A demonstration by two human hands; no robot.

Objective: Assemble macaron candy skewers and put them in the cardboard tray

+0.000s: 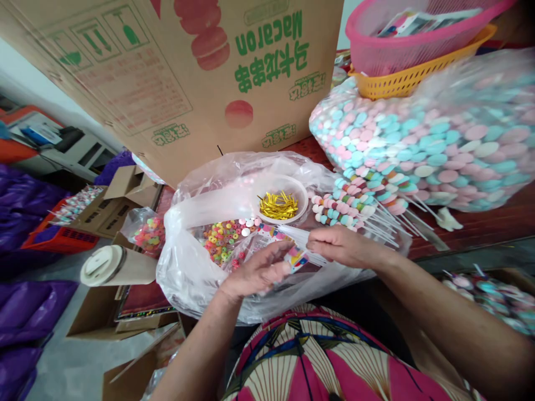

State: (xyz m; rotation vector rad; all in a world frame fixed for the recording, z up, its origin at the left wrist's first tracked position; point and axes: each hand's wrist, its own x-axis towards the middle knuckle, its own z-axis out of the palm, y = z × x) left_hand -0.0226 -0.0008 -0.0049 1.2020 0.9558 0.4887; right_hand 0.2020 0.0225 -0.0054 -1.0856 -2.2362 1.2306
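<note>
My left hand (262, 268) is curled around a small printed plastic wrapper (297, 259) with coloured patches, over the clear plastic bag (184, 284) in front of me. Just to its right, my right hand (340, 245) is pinched closed by thin white sticks (315, 257); what its fingers hold is hidden. Beyond the hands stands a round white tub (304, 207) with gold twist ties (279, 206). Colourful ring-shaped candies (221, 239) lie left of it. Skewers of pastel candies (346, 206) on white sticks are piled beside my right hand.
A big cardboard box (200, 111) rises behind. At the right lies a large bag of pink, blue and white candies (443, 139), with yellow (397, 83) and pink baskets (368, 50) on it. A lidded paper cup (136, 266) stands left, near open cartons (94, 312).
</note>
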